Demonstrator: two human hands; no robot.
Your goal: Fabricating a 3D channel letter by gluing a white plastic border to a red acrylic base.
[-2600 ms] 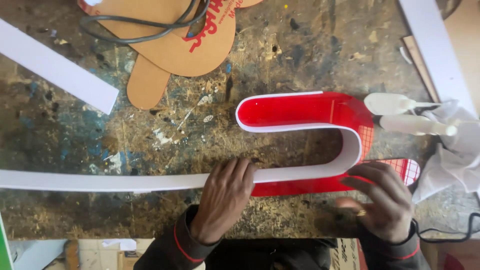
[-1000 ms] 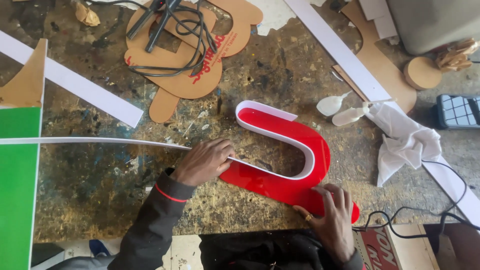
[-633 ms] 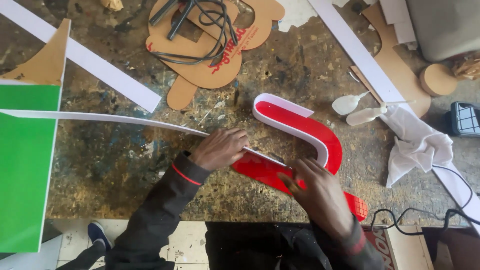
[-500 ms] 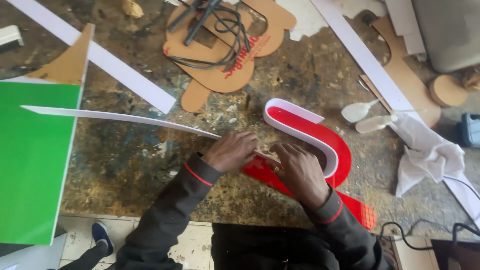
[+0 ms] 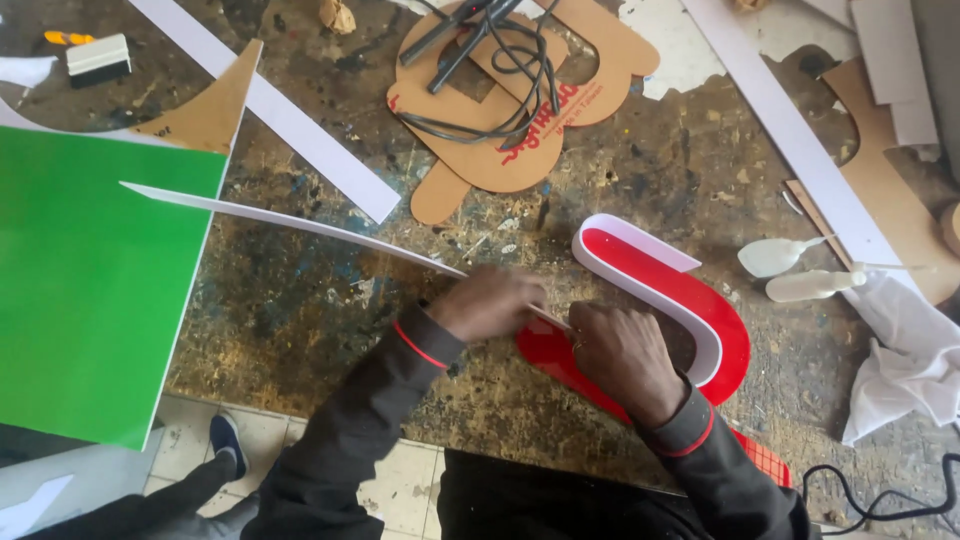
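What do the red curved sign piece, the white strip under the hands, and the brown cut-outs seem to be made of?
Red curved piece: probably glossy acrylic or similar plastic; smooth, saturated face, crisp edges.
White strip: likely thin flexible plastic; it stands on edge and bends round the red shape.
Brown cut-outs: a matte brown surface, possibly paper-covered sheet or fibreboard.

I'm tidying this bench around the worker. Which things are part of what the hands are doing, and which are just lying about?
In use:
left hand
right hand
long white strip
red curved letter piece

Lying about:
green sheet
brown cardboard cut-outs
black cables
two clear squeeze bottles
white cloth
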